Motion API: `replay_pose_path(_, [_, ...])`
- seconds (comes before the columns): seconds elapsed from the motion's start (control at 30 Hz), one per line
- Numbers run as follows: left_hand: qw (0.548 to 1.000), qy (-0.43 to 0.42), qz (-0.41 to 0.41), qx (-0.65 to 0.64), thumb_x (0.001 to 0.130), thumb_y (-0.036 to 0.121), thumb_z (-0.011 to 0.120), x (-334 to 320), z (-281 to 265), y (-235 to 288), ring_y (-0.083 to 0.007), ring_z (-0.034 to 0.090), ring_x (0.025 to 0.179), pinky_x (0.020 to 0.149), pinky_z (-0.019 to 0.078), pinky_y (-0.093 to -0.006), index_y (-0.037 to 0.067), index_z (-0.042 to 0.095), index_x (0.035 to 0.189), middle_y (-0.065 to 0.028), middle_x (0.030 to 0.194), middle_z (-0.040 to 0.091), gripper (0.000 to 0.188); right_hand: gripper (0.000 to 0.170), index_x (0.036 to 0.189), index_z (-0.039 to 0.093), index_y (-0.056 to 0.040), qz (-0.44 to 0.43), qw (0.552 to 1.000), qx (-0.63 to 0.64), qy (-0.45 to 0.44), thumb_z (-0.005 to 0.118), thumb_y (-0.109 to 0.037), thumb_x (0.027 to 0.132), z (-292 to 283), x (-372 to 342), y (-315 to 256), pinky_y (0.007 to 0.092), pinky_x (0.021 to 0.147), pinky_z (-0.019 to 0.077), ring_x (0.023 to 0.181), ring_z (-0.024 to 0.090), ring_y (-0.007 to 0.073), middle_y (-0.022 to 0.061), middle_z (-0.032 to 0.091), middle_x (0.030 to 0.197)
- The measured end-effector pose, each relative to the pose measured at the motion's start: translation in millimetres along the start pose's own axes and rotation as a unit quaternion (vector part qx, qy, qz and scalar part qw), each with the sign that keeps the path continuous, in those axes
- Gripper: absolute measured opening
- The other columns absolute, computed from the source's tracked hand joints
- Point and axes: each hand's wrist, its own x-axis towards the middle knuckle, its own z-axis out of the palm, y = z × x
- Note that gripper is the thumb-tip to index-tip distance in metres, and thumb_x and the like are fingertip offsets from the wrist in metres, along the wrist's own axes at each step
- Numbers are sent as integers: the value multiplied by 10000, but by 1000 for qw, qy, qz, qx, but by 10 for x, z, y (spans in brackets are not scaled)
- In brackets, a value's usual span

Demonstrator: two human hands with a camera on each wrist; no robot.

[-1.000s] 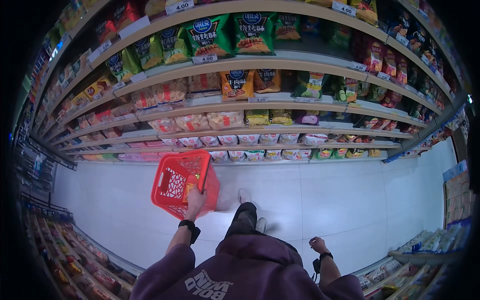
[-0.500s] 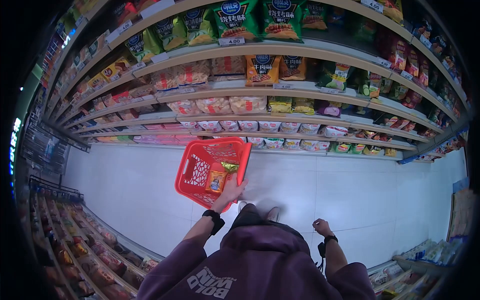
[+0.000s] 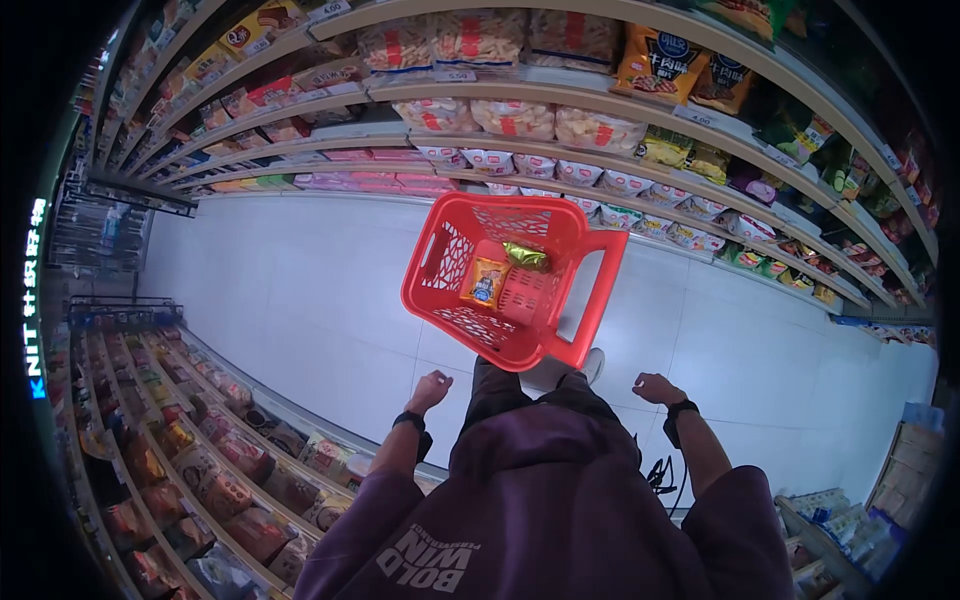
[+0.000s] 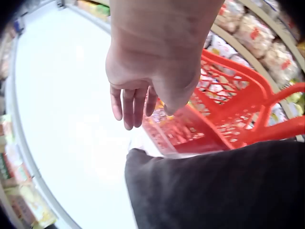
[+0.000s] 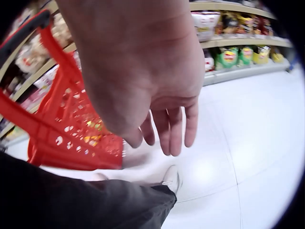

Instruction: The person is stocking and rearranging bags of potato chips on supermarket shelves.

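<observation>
A red plastic shopping basket stands in front of the person's legs, its red handle on the right side. Inside lie an orange snack packet and a shiny green-gold packet. My left hand hangs left of the legs, below the basket, holding nothing. The left wrist view shows its fingers loosely bent and apart from the basket. On the other side, my right hand hangs empty too. Its fingers droop in the right wrist view, with the basket to their left.
Curved shelves of bagged snacks run along the far side of the aisle. Another shelf row holds packaged goods at the near left. Pale tiled floor lies between them. Cartons stand at the far right.
My left hand has let go of the basket and drawn back toward the body. The basket appears further right, before the legs. The head view has shifted left and down; the right hand stays empty.
</observation>
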Motion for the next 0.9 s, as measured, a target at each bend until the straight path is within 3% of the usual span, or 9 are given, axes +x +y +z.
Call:
replay_pose_path(0.07, [998,-13,-50,-23,850,418,588,-43,182,-939,-380,651,939,873,502,-451,11,673,977,-223,953,685,436,460,1245,546,-75,-50,986,-79,-138,559,-391,912,-218,-90,-689,448,959,454,1115,570,358,179,621,1174])
replay_pose_path(0.1, [992,-28,-106,-56,847,384,588,-108,216,-1213,-333,684,845,805,534,-425,-11,675,923,-194,846,698,411,466,1264,526,-69,-99,978,-94,-159,540,-389,926,-266,-120,-997,451,952,455,1107,575,364,179,621,1171])
replay_pose_path(0.17, [977,-35,-163,-131,840,355,596,-256,184,-1492,-217,682,620,656,558,-340,-47,663,879,-129,711,686,409,424,1274,512,-82,-163,969,-80,-169,516,-336,934,-309,-169,-1585,462,943,457,1106,574,364,186,619,1164])
replay_pose_path(0.3, [971,-37,-167,-168,852,351,610,-152,254,-1956,-219,686,647,665,555,-350,-31,659,928,-133,727,692,392,363,1238,522,-57,-217,968,12,-123,502,-274,948,-590,-230,-2801,449,887,480,1043,607,357,206,619,1138])
replay_pose_path(0.47, [988,-87,-70,-108,860,371,595,586,29,-1905,-257,698,716,749,542,-382,-24,665,957,-136,708,696,412,371,1227,527,-33,-174,984,8,-48,498,-283,954,-745,95,-3474,439,885,486,1025,620,350,197,633,1116])
replay_pose_path(0.57, [989,-22,-13,-144,870,346,596,1237,-305,-1392,-291,690,704,738,540,-401,-4,663,963,-153,763,702,368,373,1220,531,-28,-150,988,10,27,506,-281,947,-956,268,-3607,441,875,489,1005,623,363,191,656,1039])
replay_pose_path(0.67, [973,-7,46,-224,887,251,600,1608,-857,-588,-257,692,761,704,535,-350,-1,646,973,-151,786,697,270,370,1210,534,-27,-93,993,-49,53,510,-282,943,-1042,487,-3534,442,863,491,974,628,368,196,658,1008])
replay_pose_path(0.73, [965,64,175,-185,883,227,608,1942,-953,-407,-242,691,790,696,530,-343,-6,642,973,-148,806,697,252,361,1190,537,-16,-77,994,-23,80,513,-274,939,-1145,520,-3614,448,831,494,938,637,366,203,659,990])
replay_pose_path(0.9, [971,7,148,-187,886,216,604,2339,-1169,-137,-221,689,779,703,526,-343,-7,644,996,-143,850,704,251,330,1151,551,2,-57,995,1,82,514,-242,932,-1143,798,-3561,444,797,499,896,647,358,199,669,957])
